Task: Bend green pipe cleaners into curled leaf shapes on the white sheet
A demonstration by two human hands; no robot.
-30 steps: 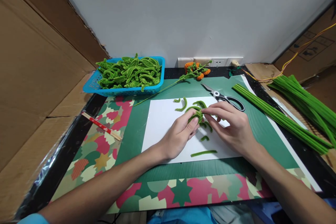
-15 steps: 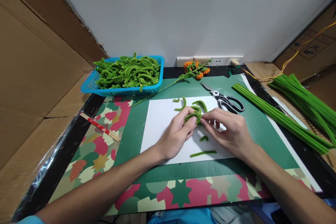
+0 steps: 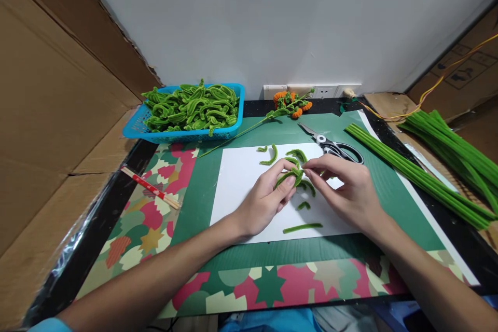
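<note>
The sprig (image 3: 296, 173) looks light, soft, bendable, best held by its middle: left hand (image 3: 266, 194) pinches there, right hand (image 3: 350, 185) its two-o'clock tip.

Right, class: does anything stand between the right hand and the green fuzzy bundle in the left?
Nothing visible does. The left hand grips the green fuzzy bundle over the white paper, and the right hand is right at its edge. The scissors lie beyond the right hand, not between.
</note>
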